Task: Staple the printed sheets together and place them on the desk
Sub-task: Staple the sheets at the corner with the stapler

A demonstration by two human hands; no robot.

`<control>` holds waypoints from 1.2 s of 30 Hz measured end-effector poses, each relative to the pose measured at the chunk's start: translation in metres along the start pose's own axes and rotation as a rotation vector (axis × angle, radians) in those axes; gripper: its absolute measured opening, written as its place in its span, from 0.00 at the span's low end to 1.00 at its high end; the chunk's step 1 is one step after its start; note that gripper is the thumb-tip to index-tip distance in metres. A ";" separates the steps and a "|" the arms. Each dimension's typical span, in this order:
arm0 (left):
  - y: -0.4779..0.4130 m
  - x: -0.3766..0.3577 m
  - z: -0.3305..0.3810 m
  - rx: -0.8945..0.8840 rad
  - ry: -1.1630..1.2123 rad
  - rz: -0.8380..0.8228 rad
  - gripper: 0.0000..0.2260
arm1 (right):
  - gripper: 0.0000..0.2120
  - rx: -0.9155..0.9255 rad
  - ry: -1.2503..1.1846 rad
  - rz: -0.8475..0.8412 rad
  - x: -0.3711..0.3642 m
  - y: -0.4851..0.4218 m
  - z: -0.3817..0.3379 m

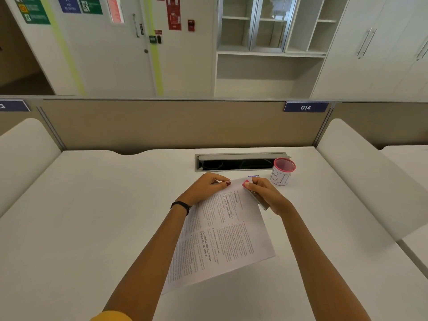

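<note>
The printed sheets [222,237] lie slanted on the white desk [92,216], text running sideways, far corner toward the cable slot. My left hand [206,187] pinches the sheets' far edge near that corner, thumb on top. My right hand [264,195] grips a small stapler [252,192] with a pink tip and a metal body. The stapler's pink end sits on the far right corner of the sheets, close to my left thumb.
A pink-rimmed cup [282,172] marked "BIN" stands just right of my right hand. A grey cable slot [240,162] is open in the desk behind the hands. A small blue item [253,176] peeks out beyond the stapler. Beige partition behind, white dividers either side.
</note>
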State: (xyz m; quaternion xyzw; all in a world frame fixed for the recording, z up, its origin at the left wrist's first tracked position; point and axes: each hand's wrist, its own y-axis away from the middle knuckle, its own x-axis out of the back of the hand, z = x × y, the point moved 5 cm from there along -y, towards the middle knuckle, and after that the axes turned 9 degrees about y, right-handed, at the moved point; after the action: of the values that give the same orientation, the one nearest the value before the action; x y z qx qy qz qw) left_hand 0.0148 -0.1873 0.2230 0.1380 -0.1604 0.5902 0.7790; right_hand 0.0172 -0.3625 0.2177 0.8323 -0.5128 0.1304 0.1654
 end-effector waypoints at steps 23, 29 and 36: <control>0.001 -0.006 0.004 0.011 -0.015 0.012 0.15 | 0.05 0.043 -0.016 0.033 0.002 0.006 0.001; 0.003 -0.007 0.007 0.005 -0.013 0.019 0.14 | 0.05 0.045 -0.008 0.046 0.001 0.006 0.006; 0.001 -0.009 0.003 0.006 -0.024 0.006 0.14 | 0.05 0.005 -0.006 0.017 0.003 0.015 0.005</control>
State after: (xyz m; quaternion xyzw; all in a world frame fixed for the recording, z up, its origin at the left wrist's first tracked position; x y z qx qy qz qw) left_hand 0.0112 -0.1958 0.2223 0.1470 -0.1681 0.5914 0.7749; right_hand 0.0054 -0.3729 0.2167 0.8286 -0.5202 0.1306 0.1604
